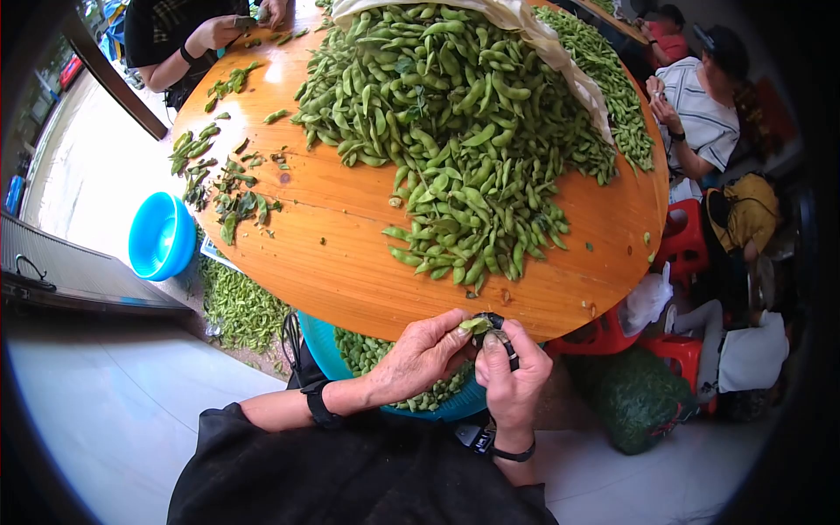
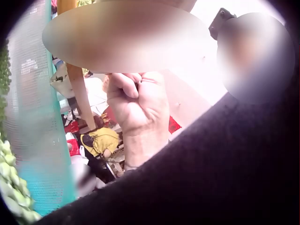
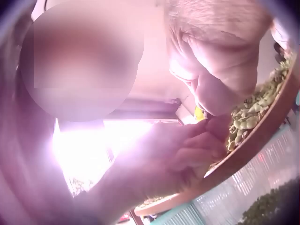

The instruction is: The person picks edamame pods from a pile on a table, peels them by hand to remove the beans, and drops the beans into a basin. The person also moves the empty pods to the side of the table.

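Note:
In the head view, a green edamame pod (image 1: 475, 325) is pinched between the thumb and fingers of my left hand (image 1: 411, 357), just off the table's near edge. My right hand (image 1: 514, 372) closes its thumb and curled index finger on the pod's right end. Black band-like pieces (image 1: 511, 353) show around the right fingers. The left wrist view catches a hand (image 2: 140, 103) with curled fingers, its upper part blurred. Both hands meet closely in the right wrist view, with the pod mostly hidden. Below them, a blue-green basket (image 1: 313, 346) holds shelled green beans (image 1: 359, 350).
A large edamame heap (image 1: 464, 131) spills from a pale cloth sack (image 1: 573, 74) on the round wooden table (image 1: 324, 254). Leafy scraps (image 1: 236, 197) lie at left. Blue basins (image 1: 162, 238) and pods (image 1: 236, 306) are on the floor. Red stools (image 1: 682, 241) and other people flank the table.

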Tool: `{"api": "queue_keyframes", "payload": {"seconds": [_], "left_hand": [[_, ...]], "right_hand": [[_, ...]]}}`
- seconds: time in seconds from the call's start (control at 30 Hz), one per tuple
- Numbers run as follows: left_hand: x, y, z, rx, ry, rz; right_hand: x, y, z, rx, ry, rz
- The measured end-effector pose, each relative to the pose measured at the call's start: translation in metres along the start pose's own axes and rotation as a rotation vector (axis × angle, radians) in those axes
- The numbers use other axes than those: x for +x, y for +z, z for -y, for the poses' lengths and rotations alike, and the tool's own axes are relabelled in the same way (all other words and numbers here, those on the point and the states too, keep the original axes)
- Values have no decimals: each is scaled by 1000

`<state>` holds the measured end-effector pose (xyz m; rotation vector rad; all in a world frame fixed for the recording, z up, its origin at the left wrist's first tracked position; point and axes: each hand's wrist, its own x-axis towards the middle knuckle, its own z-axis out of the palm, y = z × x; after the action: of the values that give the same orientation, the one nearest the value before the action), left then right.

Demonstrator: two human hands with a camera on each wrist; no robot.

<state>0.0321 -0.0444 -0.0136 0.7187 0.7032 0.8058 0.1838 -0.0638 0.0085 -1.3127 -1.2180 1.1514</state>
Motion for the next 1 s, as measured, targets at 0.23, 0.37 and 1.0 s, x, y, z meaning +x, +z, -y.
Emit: {"api": "queue_keyframes", "payload": {"seconds": [0.23,0.37,1.0], "left_hand": [[0,-14,-26,68,-175,142],[-1,-13,-28,85,-274,192],[-5,-6,-10,337,-75,33]], "right_hand": [[10,-32,-1,561,356,211],[13,-45,-17,710,478,297],[-2,-5,3,-374,-306,-124]]}}
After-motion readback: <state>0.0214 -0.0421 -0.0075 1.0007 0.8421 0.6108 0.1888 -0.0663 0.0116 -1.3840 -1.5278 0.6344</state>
